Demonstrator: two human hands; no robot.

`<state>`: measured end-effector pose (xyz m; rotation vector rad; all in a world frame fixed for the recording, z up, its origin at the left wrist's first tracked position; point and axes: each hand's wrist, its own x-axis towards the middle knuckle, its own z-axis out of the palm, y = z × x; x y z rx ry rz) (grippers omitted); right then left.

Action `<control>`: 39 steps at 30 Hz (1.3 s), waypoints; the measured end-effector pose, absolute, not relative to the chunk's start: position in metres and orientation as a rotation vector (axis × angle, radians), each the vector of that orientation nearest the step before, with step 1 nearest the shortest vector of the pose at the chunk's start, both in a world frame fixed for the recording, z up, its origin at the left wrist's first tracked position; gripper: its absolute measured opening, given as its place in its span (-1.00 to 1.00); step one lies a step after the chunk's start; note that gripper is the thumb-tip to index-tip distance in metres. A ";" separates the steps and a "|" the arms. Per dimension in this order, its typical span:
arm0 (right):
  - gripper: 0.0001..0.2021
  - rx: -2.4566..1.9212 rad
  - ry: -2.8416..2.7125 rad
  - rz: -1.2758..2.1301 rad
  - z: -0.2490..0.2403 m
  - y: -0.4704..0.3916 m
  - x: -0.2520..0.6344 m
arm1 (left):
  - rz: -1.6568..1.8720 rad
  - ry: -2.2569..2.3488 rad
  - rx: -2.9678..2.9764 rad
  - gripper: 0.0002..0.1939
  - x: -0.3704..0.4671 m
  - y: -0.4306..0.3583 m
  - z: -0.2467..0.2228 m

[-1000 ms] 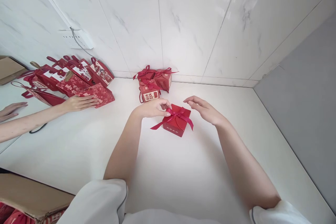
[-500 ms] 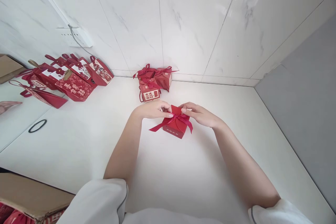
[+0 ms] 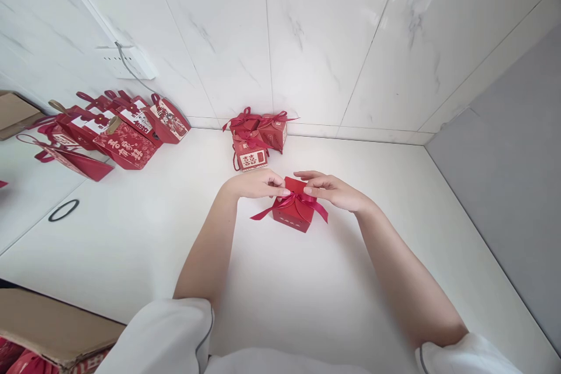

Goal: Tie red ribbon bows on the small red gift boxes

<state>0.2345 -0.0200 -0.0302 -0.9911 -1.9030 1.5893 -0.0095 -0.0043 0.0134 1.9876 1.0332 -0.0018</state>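
A small red box [image 3: 291,216] with a magenta ribbon bow [image 3: 289,199] on top stands on the white table in front of me. My left hand [image 3: 265,184] is at its left side, fingers curled and thumb pressed on the ribbon near the knot. On the right side, my right hand [image 3: 326,189] has its thumb on the ribbon by the bow, with some fingers stretched out behind the box. The ribbon's two tails hang out to the left and right.
Several red boxes with bows [image 3: 252,152] stand by the tiled wall. Many red gift bags [image 3: 127,143] are at the back left, near a socket [image 3: 127,62]. A black ring [image 3: 63,210] lies left; a cardboard box [image 3: 56,324] is at the lower left.
The red box has turned slightly and its right ribbon tail has swung outward. My right fingers have straightened a little. At the far left, another person's hand has gone and a red corner shows.
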 end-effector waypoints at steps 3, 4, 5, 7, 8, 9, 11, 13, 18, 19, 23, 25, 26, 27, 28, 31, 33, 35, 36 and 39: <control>-0.67 -0.944 -1.909 1.640 -0.032 -0.019 0.236 | -0.010 1.032 1.983 -0.59 -0.009 -0.005 0.014; -0.66 -0.937 -1.906 1.641 -0.033 -0.018 0.236 | -0.011 1.030 1.985 -0.60 -0.009 -0.005 0.015; -0.66 -0.931 -1.905 1.639 -0.033 -0.018 0.237 | -0.011 1.032 1.988 -0.60 -0.009 -0.005 0.016; -0.66 -0.916 -1.914 1.629 -0.034 -0.017 0.238 | -0.019 1.051 1.988 -0.61 -0.009 -0.006 0.017; -0.66 -0.907 -1.924 1.624 -0.034 -0.017 0.239 | -0.028 1.066 1.983 -0.60 -0.009 -0.006 0.018; -0.67 -0.898 -1.939 1.618 -0.033 -0.017 0.240 | -0.034 1.081 1.982 -0.60 -0.009 -0.007 0.019; -0.67 -0.891 -1.969 1.599 -0.032 -0.018 0.240 | -0.033 1.091 1.996 -0.59 -0.009 -0.007 0.020; -0.68 -0.896 -2.003 1.565 -0.031 -0.019 0.240 | -0.032 1.080 2.024 -0.60 -0.009 -0.007 0.020; -0.65 -0.907 -2.127 1.422 -0.028 -0.020 0.240 | -0.007 1.036 2.054 -0.62 -0.012 -0.007 0.021; -0.64 -0.892 -2.155 1.386 -0.026 -0.021 0.241 | 0.004 1.020 2.058 -0.62 -0.012 -0.008 0.022; -0.65 -0.823 -2.244 1.251 -0.018 -0.023 0.247 | 0.047 0.918 2.115 -0.64 -0.012 -0.009 0.028; -0.66 -0.817 -2.267 1.211 -0.013 -0.025 0.251 | 0.073 0.878 2.156 -0.64 -0.011 -0.010 0.030; -0.66 -0.813 -2.274 1.195 -0.011 -0.025 0.253 | 0.086 0.867 2.172 -0.65 -0.011 -0.010 0.031; -0.66 -0.808 -2.283 1.178 -0.010 -0.025 0.255 | 0.097 0.860 2.184 -0.65 -0.011 -0.010 0.032; -0.65 -0.801 -2.292 1.160 -0.009 -0.024 0.256 | 0.105 0.854 2.193 -0.65 -0.011 -0.010 0.032; -0.63 -0.796 -2.318 1.108 -0.009 -0.021 0.260 | 0.105 0.854 2.193 -0.66 -0.012 -0.008 0.029; -0.63 -0.817 -2.327 1.099 -0.011 -0.019 0.262 | 0.088 0.869 2.169 -0.66 -0.012 -0.007 0.026; -0.63 -0.860 -2.314 1.113 -0.013 -0.018 0.263 | 0.062 0.897 2.115 -0.66 -0.010 -0.006 0.021; -0.64 -0.890 -2.294 1.132 -0.015 -0.018 0.263 | 0.052 0.912 2.076 -0.65 -0.008 -0.006 0.019; -0.65 -0.995 -2.212 1.257 -0.017 -0.018 0.266 | 0.017 0.908 1.968 -0.62 0.000 -0.008 0.013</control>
